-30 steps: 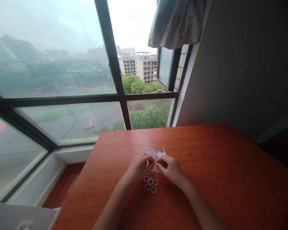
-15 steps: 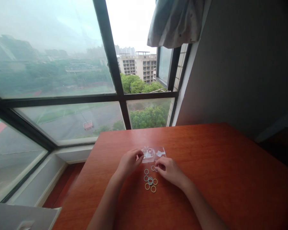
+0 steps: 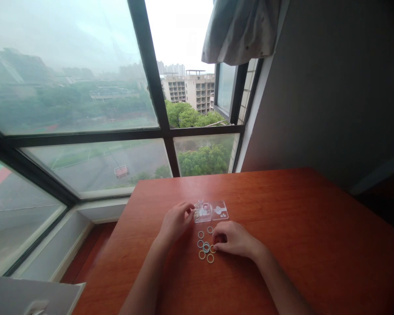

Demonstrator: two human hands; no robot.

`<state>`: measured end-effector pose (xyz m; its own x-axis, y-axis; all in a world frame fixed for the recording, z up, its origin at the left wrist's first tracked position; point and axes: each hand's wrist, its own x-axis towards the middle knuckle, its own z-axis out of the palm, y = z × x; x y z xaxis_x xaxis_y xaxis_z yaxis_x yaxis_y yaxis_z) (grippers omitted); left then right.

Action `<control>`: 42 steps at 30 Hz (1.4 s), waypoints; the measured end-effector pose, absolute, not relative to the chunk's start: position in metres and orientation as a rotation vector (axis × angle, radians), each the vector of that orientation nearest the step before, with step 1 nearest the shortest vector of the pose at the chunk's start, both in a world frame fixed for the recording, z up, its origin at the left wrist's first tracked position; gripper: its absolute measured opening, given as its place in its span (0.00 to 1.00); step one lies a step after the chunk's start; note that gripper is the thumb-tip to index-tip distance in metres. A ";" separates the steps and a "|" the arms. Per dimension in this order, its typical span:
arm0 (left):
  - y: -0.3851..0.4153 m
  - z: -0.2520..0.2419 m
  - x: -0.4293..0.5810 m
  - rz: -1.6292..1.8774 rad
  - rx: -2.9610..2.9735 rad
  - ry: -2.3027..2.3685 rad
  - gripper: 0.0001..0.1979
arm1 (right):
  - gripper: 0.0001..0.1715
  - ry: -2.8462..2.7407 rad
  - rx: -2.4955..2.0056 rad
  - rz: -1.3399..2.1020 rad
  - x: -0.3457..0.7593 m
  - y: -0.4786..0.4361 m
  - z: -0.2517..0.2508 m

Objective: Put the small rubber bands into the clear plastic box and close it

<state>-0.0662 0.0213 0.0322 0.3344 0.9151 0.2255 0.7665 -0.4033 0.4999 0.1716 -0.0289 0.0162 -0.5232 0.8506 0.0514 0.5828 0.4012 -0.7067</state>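
A small clear plastic box (image 3: 205, 217) lies open on the table, with a few rings and fittings inside. Its hinged lid (image 3: 220, 211) is folded flat to the right and carries white marks. My left hand (image 3: 176, 224) has its curved fingers and thumb at the box's left edge. Curled over the loose rings, my right hand (image 3: 233, 238) brings thumb and fingertips onto a yellow ring (image 3: 212, 249), partly covering it. Near it lie a pale ring (image 3: 210, 229), overlapping bluish rings (image 3: 206, 247) and a yellowish ring (image 3: 210, 258).
The reddish-brown wooden table (image 3: 282, 205) reaches toward a dark-framed window (image 3: 124, 135). A grey curtain (image 3: 239, 35) hangs above its right part, and a dark wall (image 3: 315, 96) stands on the right. A pale panel edge (image 3: 33, 293) is at lower left.
My right hand has moved down and away from the lid, toward the yellow ring. My left fingers have spread slightly at the box, showing a ring inside its left side.
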 end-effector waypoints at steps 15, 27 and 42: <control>0.021 0.032 -0.064 0.674 2.271 1.498 0.07 | 0.03 -2.273 -1.218 0.932 0.171 -0.030 0.017; 0.021 0.032 -0.063 0.685 2.290 1.485 0.07 | 0.06 -2.266 -1.227 0.994 0.172 -0.029 0.023; 0.014 0.038 -0.048 0.729 2.293 1.356 0.07 | 0.05 -2.061 -1.197 0.818 0.166 -0.023 0.013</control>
